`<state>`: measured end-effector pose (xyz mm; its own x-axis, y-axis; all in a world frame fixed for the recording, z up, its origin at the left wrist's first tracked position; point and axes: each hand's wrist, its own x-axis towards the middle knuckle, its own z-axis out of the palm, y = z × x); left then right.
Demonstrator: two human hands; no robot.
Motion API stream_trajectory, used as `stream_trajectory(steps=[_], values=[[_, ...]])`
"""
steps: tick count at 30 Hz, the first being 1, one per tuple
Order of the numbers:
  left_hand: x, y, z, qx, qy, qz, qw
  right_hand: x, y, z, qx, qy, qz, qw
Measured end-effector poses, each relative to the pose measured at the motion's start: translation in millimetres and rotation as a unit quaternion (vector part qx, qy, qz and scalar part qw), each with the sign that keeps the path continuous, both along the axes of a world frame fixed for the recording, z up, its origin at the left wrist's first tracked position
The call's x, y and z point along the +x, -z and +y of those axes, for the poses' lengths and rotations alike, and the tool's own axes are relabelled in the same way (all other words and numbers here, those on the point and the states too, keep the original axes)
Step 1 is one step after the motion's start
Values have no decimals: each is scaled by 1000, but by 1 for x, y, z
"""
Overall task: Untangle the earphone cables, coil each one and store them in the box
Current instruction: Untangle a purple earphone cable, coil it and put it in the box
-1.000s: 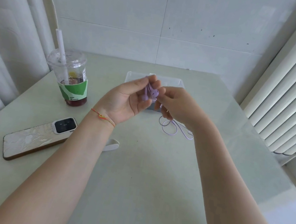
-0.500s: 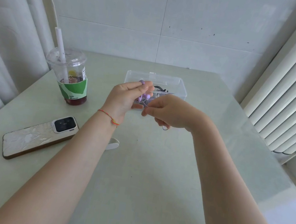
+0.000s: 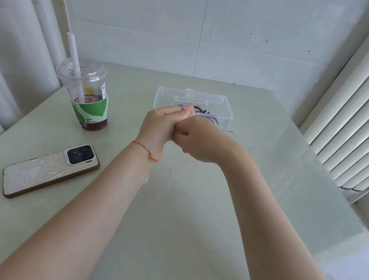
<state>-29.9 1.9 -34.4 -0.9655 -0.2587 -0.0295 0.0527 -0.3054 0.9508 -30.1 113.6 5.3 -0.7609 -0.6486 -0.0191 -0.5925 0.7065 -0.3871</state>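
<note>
A purple cable [image 3: 182, 107] is pinched in the curled left hand [image 3: 160, 127], just before the clear box [image 3: 227, 112]. The right hand [image 3: 199, 139] is pressed against it, fingers curled; its grip cannot be told.

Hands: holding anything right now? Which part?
Left hand pinches the purple earphone cable at its fingertips; only a small coiled bit shows. Right hand is closed against it; whether it grips the cable cannot be told.

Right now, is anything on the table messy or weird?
Nothing is spilled or broken. The cup stands upright with its lid on, the phone lies flat, and the clear box sits open with a dark cable inside. Only a thin cable loop lies outside, beside the box.
</note>
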Motion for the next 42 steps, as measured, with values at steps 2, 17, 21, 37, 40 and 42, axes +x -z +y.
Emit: stream_trajectory(steps=[2, 17, 21, 37, 40, 42], values=[[-1, -2, -4, -21, 29, 4, 999, -4, 0, 3, -31, 13, 8, 999], [6, -11, -16, -68, 263, -40, 962, -33, -4, 38, -276, 145, 30, 950], [10, -16, -18, 68, 280, -10, 957, -35, 0, 36, -266, 136, -2, 954], [-4, 1, -25, -1, 105, 20, 994, -17, -1, 26, -80, 47, -93, 991], [-5, 2, -26, -63, 102, 1, 993, -17, -5, 28, -95, 57, -67, 992], [-6, 4, -26, -80, 108, -7, 991, -17, -7, 30, -106, 66, -52, 991]])
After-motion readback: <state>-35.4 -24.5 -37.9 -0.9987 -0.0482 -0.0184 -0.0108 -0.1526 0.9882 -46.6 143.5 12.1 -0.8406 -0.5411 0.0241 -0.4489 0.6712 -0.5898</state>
